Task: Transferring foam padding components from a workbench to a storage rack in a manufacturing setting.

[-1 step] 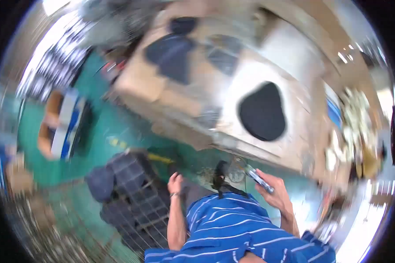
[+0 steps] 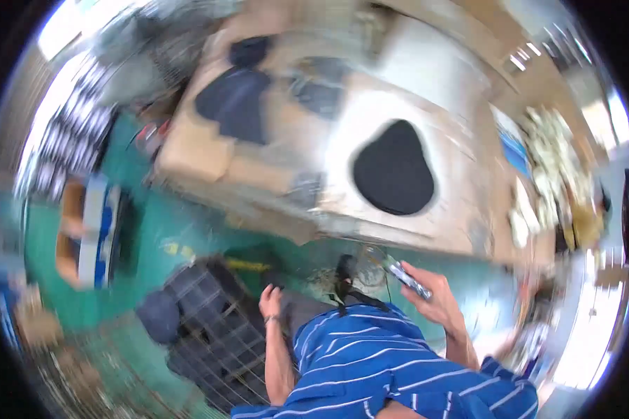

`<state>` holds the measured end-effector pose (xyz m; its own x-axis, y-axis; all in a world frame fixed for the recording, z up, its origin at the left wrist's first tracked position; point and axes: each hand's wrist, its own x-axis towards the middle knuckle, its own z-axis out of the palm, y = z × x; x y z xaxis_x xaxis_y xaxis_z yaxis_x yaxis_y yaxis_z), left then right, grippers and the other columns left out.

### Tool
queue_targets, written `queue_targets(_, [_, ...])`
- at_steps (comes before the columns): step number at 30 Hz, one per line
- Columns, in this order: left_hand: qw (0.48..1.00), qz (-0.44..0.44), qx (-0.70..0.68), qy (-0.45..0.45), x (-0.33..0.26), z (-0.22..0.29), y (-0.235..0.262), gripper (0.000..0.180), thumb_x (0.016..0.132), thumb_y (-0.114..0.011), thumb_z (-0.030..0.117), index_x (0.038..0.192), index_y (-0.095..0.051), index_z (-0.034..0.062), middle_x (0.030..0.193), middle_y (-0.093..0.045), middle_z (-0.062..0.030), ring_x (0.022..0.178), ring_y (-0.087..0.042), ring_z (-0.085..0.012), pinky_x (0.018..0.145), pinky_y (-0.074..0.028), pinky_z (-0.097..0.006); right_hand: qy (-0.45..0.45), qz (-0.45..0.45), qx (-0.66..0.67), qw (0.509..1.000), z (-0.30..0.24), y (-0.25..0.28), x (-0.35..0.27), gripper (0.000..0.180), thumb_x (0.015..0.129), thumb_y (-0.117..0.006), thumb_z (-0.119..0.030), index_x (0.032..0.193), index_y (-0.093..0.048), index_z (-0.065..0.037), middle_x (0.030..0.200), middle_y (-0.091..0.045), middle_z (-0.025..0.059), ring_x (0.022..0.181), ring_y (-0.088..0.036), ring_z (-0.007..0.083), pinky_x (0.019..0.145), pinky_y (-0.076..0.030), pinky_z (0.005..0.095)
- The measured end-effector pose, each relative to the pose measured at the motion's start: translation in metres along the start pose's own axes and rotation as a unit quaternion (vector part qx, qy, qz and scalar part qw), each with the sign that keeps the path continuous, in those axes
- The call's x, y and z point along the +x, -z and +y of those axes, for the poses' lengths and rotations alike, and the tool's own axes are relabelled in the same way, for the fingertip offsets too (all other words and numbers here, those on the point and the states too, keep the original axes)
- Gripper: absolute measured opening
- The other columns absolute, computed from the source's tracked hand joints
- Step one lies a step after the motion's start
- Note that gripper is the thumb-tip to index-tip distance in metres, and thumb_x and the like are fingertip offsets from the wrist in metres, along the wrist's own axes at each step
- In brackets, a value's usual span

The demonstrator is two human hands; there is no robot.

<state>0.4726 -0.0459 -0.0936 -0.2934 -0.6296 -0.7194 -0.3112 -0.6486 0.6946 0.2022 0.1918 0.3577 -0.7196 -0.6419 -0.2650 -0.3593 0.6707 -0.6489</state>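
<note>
My right hand is closed around a slim grey-blue tool with a paler tip. Its exact kind is too blurred to make out. The tool points up and left, short of the table's near edge. At my left side hangs my left hand, fingers loosely apart and nothing in them. It is nearest to a wire cage cart of dark padded pieces. On the table, a black rounded, pear-shaped piece lies flat on a white board, apart from both hands.
Dark fabric-like pieces lie on the table's left part. Pale gloves or similar limp items are heaped at right. An open carton stands on the green floor. A round fan-like object sits under the table edge.
The whole view has turned slightly, so the table and its pieces sit further left in the picture. My right hand still holds the tool; my left stays empty.
</note>
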Motion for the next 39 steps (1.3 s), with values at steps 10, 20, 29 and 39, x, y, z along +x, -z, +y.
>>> queue_targets(10, [0.955,0.066,0.233,0.171,0.023,0.003,0.014,0.04,0.097,-0.069,0.019,0.136,-0.064,0.0121,0.088,-0.073,-0.0004,0.066,-0.07,-0.0171,0.052,-0.047,-0.04,-0.075,0.281,0.109,0.951,0.112,0.127,-0.067,0.06,0.082,-0.079,0.003,0.14,-0.065,0.0,0.119,-0.074,0.0234,0.104,-0.075,0.0361,0.089,-0.057,0.0384])
queue_targets(20, [0.953,-0.039,0.281,0.107,0.017,0.025,-0.083,0.036,0.097,-0.071,0.021,0.132,-0.069,0.0102,0.092,-0.075,-0.0025,0.072,-0.072,-0.0154,0.053,-0.048,-0.034,-0.026,0.292,0.139,0.946,0.151,0.144,-0.054,0.064,0.081,-0.079,0.005,0.143,-0.064,-0.001,0.115,-0.074,0.0231,0.099,-0.074,0.0387,0.086,-0.057,0.0388])
queue_targets(29, [0.939,-0.041,0.326,0.101,0.019,0.038,-0.089,0.033,0.098,-0.066,0.018,0.13,-0.071,0.0103,0.091,-0.076,-0.0023,0.074,-0.073,-0.0162,0.053,-0.047,-0.035,-0.013,0.211,0.116,0.97,0.155,0.126,-0.074,0.064,0.078,-0.079,0.006,0.14,-0.065,-0.001,0.117,-0.075,0.0239,0.103,-0.074,0.0407,0.088,-0.058,0.0416])
queue_targets(39, [0.922,-0.039,0.36,0.137,0.027,0.017,-0.053,0.023,0.101,-0.062,0.021,0.119,-0.074,0.014,0.092,-0.077,-0.0018,0.077,-0.075,-0.0206,0.055,-0.046,-0.04,-0.055,0.199,0.135,0.969,0.153,0.127,-0.085,0.062,0.082,-0.078,0.003,0.143,-0.064,-0.002,0.119,-0.075,0.0227,0.104,-0.075,0.038,0.09,-0.057,0.0397])
